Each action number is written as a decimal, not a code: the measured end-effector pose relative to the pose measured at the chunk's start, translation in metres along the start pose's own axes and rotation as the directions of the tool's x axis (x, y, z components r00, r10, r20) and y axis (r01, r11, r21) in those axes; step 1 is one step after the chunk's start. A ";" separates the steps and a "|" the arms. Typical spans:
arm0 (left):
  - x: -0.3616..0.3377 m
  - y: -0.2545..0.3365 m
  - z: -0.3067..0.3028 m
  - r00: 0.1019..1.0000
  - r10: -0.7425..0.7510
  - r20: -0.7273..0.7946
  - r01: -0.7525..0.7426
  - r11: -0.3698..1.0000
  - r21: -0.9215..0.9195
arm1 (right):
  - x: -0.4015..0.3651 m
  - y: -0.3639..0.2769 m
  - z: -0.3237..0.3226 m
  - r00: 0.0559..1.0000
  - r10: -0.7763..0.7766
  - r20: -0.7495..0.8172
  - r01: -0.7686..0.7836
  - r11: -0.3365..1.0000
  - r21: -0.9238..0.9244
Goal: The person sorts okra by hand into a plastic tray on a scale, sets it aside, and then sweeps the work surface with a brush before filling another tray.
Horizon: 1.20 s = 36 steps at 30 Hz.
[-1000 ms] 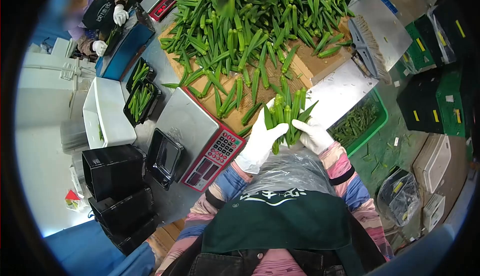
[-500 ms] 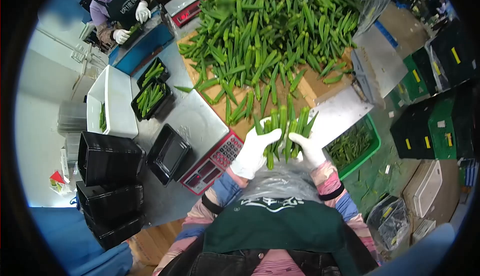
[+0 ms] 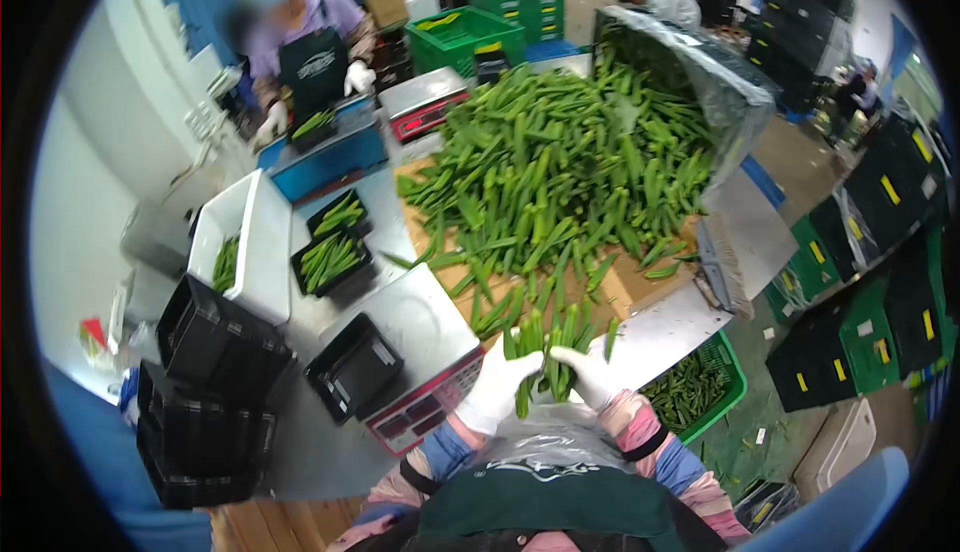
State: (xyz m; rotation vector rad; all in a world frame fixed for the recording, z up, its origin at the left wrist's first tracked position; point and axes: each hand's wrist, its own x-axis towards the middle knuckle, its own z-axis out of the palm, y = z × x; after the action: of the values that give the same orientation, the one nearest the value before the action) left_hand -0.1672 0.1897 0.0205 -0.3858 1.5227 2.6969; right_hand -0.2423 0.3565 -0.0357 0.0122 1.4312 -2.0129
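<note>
In front of my apron, my left hand (image 3: 499, 388) in a white glove closes around a bunch of okra (image 3: 526, 344). Opposite it, my right hand (image 3: 594, 379), also gloved, grips more okra (image 3: 569, 337). The two bunches stand side by side, tips up, with my thumbs nearly touching between them. Just beyond lies a large heap of okra (image 3: 570, 162) on a brown board (image 3: 622, 287). An empty black tray (image 3: 352, 370) rests on the digital scale (image 3: 420, 312) to the left of my hands.
Two black trays of okra (image 3: 332, 261) sit past the scale, beside a white bin (image 3: 270, 252). Stacked black trays (image 3: 215, 352) stand at left. A green crate of okra (image 3: 738, 382) is low on the right. A co-worker (image 3: 318, 62) handles a filled tray across the table.
My view has tilted upward, showing more of the room. My hands have drawn closer together, bringing the two okra bunches nearer each other. The co-worker's hands have moved apart.
</note>
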 end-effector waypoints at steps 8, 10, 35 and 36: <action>-0.037 0.103 -0.071 0.976 0.186 -0.117 -0.141 0.938 0.317 | 0.052 0.012 0.126 0.910 0.151 0.386 -0.242 0.950 0.198; -0.052 0.132 -0.090 0.965 0.184 -0.189 -0.097 0.915 0.392 | 0.041 -0.004 0.186 0.890 0.241 0.387 -0.387 0.847 0.364; -0.107 0.151 -0.198 0.731 0.565 -0.382 -0.053 0.606 0.793 | 0.047 -0.023 0.035 0.896 0.318 0.310 -0.361 0.928 0.090; -0.119 0.151 -0.212 0.665 0.640 -0.385 0.021 0.499 0.866 | 0.054 -0.012 -0.005 0.949 0.241 0.202 -0.250 0.968 0.023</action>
State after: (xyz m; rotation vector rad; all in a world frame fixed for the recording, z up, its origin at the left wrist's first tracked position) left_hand -0.0296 -0.0564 0.0690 -1.1859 3.1300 1.5988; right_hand -0.2927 0.3359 -0.0471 0.0103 1.1929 -1.7899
